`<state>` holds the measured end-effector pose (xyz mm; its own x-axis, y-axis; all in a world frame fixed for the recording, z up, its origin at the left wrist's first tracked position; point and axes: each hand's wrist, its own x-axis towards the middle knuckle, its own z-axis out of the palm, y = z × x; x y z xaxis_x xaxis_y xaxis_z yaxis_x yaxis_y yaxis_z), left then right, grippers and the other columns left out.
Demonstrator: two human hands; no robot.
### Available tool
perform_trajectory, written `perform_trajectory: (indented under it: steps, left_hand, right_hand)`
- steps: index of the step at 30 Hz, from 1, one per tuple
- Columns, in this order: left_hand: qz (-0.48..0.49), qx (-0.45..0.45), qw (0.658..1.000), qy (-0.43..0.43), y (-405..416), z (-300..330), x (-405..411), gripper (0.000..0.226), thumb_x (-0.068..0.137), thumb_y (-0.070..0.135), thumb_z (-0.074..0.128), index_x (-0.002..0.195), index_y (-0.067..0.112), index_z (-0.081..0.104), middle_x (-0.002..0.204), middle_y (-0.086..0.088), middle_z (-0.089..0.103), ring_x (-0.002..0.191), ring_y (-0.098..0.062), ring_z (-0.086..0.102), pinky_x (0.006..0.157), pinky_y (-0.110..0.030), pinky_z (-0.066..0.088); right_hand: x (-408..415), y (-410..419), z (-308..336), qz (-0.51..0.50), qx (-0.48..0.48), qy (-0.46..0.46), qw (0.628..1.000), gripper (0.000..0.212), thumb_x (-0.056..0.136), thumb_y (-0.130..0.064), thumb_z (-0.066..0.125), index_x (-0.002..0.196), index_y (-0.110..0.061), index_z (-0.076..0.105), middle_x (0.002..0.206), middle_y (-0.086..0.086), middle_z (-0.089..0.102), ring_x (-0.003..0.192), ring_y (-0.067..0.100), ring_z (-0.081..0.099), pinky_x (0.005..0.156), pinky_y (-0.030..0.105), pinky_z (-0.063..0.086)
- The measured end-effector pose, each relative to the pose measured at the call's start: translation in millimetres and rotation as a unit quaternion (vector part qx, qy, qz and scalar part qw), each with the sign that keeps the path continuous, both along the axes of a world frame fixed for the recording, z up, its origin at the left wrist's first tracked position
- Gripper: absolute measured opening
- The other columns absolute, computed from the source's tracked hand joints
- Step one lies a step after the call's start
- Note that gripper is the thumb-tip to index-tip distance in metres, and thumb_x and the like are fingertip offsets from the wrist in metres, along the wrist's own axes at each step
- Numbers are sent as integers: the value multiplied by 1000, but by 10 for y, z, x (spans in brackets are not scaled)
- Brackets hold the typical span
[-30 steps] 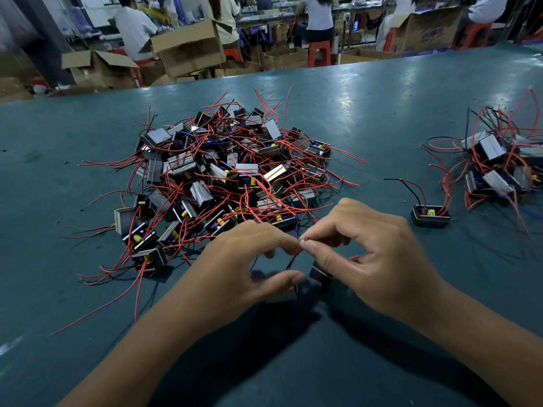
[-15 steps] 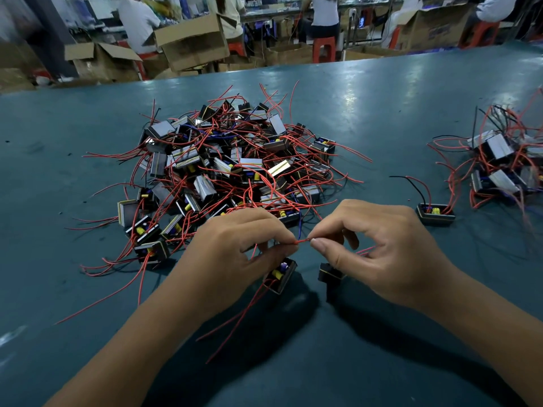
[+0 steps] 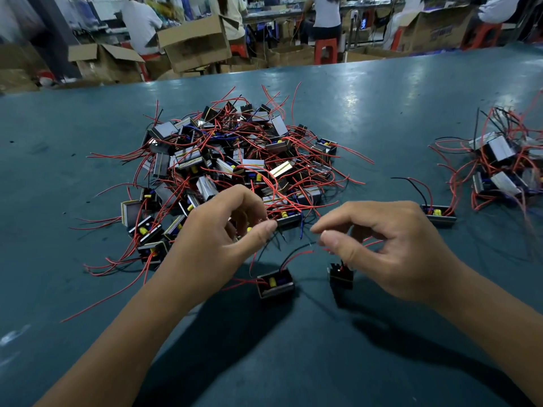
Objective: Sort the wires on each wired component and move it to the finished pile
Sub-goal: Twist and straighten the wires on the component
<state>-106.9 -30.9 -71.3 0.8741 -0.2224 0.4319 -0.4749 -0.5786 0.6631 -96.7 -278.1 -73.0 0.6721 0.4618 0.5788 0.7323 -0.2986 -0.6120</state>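
Between the two hands, near the table's front edge: two small black wired components, apart. Left hand (image 3: 223, 233) raised, fingers loosely curled, thumb and forefinger parted, gripping nothing visible. Right hand (image 3: 390, 245) likewise curled, thumb and fingertips nearly meeting; whether pinching a wire, cannot tell. Left component (image 3: 275, 284) with yellow part, red and black wires arching up; right component (image 3: 340, 276) just under the right thumb. Farther left, a large unsorted pile (image 3: 235, 165) tangled in red wire; far right, the finished pile (image 3: 502, 165). Teal table (image 3: 382, 107); beyond, cardboard boxes (image 3: 194, 42), seated workers.
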Motion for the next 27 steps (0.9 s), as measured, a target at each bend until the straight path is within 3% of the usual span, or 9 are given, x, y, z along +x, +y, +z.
perform_trajectory:
  steps: [3, 5, 8, 10, 12, 15, 18, 23, 27]
  left_hand:
    - [-4, 3, 999, 46, -39, -38, -15, 19, 84, 39, 74, 96, 31, 61, 85, 12, 65, 63, -6, 54, 60, -16, 45]
    - [-3, 34, 999, 36, -76, -65, -27, 17, 86, 31, 76, 98, 30, 63, 85, 13, 65, 62, -7, 53, 59, -12, 41]
    - [1, 75, 997, 18, -128, -92, -45, 12, 89, 28, 74, 100, 27, 69, 88, 21, 66, 77, -8, 61, 66, -11, 44]
    - [0, 79, 996, 39, -153, -118, -50, 18, 91, 31, 71, 108, 28, 71, 91, 27, 66, 76, -3, 60, 68, -12, 45]
    - [-7, 71, 995, 69, -166, -147, -46, 25, 91, 34, 69, 116, 30, 69, 91, 30, 66, 60, -3, 51, 59, -12, 42]
    - [-24, 54, 993, 105, -166, -167, -38, 32, 89, 41, 69, 120, 33, 66, 99, 22, 70, 51, -4, 42, 53, -15, 40]
    - [-39, 50, 990, 128, -169, -156, -45, 38, 84, 48, 67, 120, 35, 65, 97, 19, 70, 48, -4, 38, 51, -12, 36]
    - [-63, 92, 983, 143, -155, -141, -53, 24, 90, 34, 71, 113, 38, 68, 95, 22, 63, 55, -2, 45, 55, -10, 38]
    - [-56, 109, 983, 139, -107, -118, -38, 18, 90, 37, 70, 108, 37, 70, 93, 17, 62, 73, -12, 57, 65, -21, 48]
  right_hand:
    - [19, -22, -17, -22, 61, 51, 997, 10, 93, -21, 64, 90, -14, 72, 72, -3, 69, 62, 16, 70, 47, 33, 55]
    - [38, -23, -13, -49, 82, 48, 994, 9, 92, -19, 65, 85, -16, 70, 67, -3, 66, 53, 13, 65, 46, 25, 52]
    - [75, -47, 25, -97, 82, 49, 991, 8, 90, -24, 67, 81, -23, 68, 64, -9, 61, 52, 7, 55, 47, 20, 44]
    - [135, -103, 44, -121, 54, 92, 987, 8, 88, -30, 68, 83, -24, 67, 68, -8, 63, 58, 6, 56, 51, 30, 51]
    - [188, -153, 56, -114, 2, 151, 982, 14, 88, -37, 71, 84, -25, 67, 72, -5, 66, 63, 10, 61, 59, 38, 57]
    - [196, -144, 51, -69, -45, 212, 974, 23, 79, -47, 72, 85, -26, 68, 76, -2, 69, 67, 15, 66, 60, 34, 57]
    - [183, -159, 54, 5, -53, 278, 959, 25, 76, -45, 72, 88, -23, 69, 81, 2, 72, 71, 19, 69, 62, 30, 57]
    - [193, -244, 99, 72, -126, 311, 939, 11, 82, -27, 77, 87, -21, 71, 85, 1, 75, 78, 14, 71, 73, 20, 53]
    - [163, -253, 118, 72, -241, 274, 928, 20, 78, -28, 83, 93, -29, 71, 91, -10, 72, 84, 5, 69, 79, 23, 54]
